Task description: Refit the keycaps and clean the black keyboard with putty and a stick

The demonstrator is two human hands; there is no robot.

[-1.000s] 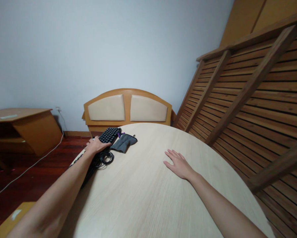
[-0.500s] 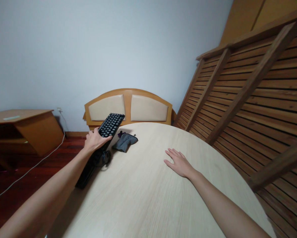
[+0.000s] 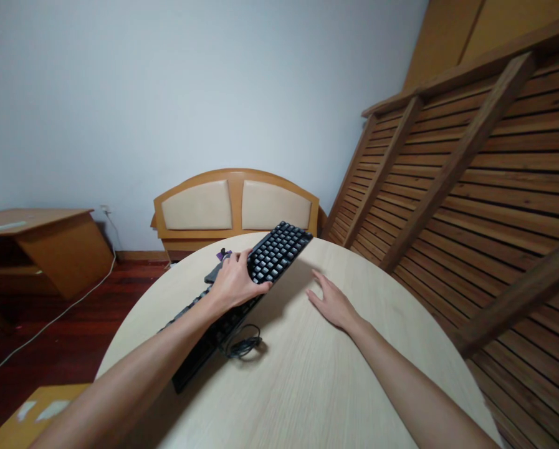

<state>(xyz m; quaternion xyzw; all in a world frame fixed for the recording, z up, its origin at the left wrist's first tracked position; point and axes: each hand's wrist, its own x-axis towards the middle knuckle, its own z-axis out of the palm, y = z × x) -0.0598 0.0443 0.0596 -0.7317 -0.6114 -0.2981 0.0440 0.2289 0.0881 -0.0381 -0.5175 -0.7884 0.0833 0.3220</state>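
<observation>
My left hand [image 3: 236,280] is grasping the keyboard [image 3: 279,251] around its middle, thumb along the right long edge and fingers over the left one. My right hand [image 3: 333,304] is holding nothing; its fingers are spreading loosely just right of the keyboard, and I cannot tell whether they are touching the desk [image 3: 326,386].

The desk's round rim is curving past my left forearm, beyond both hands and down outside my right arm. Room is lying between my forearms and, more narrowly, between my right hand and the right rim, where the slats [image 3: 447,206] are leaning outside. Left of my left hand, a strip of desktop is running to the rim.

The keyboard is lying diagonally: its long axis is running from beneath my left forearm to beyond my left hand, the far end pointing away and to the right. Its keys are facing up, and that far end is rising above the desk. The cable [image 3: 244,347] is looping nearer me than my left hand. The pouch [image 3: 212,275] is showing partly behind that hand.
</observation>
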